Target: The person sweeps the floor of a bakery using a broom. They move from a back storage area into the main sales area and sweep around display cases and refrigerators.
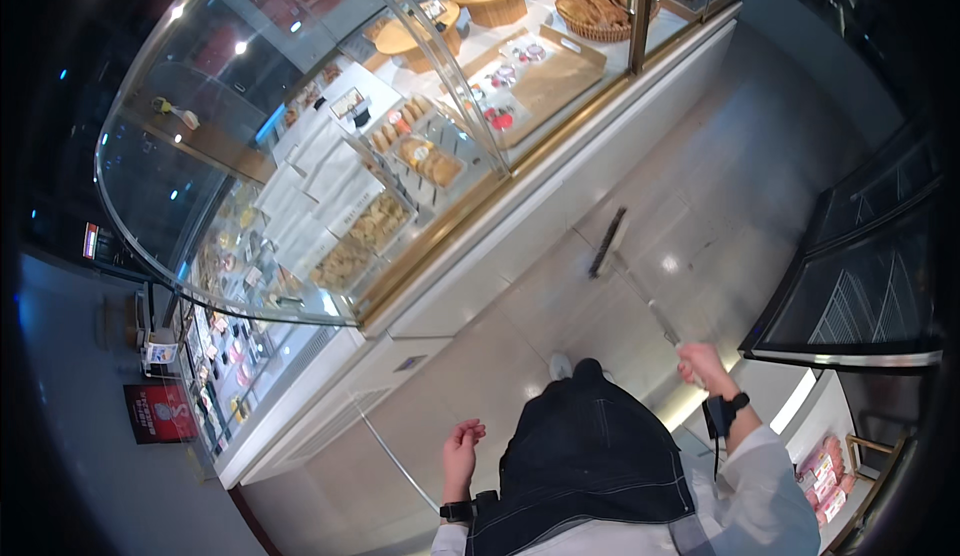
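The right hand [703, 364] is closed around the long metal handle of a flat-headed floor broom [607, 243] angled onto the glossy tiled floor [720, 196] beside the curved glass display counter [300, 156], while the left hand [462, 446] hangs loosely curled and empty.

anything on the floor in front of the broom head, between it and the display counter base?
Nothing visible. The right hand holds the broom by its handle; the shiny floor between the broom head and the display counter base looks bare. The left hand hangs free.
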### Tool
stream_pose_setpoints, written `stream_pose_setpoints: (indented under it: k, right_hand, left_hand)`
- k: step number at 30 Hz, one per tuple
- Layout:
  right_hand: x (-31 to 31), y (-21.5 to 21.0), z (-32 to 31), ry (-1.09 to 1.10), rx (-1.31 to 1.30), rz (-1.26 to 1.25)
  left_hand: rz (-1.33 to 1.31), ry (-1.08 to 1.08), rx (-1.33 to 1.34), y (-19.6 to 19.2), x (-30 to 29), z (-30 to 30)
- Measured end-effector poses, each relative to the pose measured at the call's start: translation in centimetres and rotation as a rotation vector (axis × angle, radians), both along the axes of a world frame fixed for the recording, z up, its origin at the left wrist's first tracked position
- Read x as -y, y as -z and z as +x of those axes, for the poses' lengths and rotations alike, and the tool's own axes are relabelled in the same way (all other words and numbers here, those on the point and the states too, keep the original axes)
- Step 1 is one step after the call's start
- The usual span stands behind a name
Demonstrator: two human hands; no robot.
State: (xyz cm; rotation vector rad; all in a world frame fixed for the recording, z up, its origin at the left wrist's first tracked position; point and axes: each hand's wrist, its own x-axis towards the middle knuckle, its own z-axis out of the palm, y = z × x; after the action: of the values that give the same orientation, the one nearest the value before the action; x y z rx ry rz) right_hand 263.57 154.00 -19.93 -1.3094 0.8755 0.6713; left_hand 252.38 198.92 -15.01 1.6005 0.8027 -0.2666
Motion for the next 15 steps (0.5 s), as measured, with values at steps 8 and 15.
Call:
stream_pose_setpoints:
  k: [8,15]
  right_hand:
    - [-12.3,5.7,5.0,-0.478,-0.289,0.287]
    - [-8.4,13.4,8.5,-1.127,0.379,-0.137]
  left_hand:
    - [0.032,0.305,0.220,0.3,-1.1,12.8]
    - [0.041,0.388,0.174,-1.2,3.7,17.1]
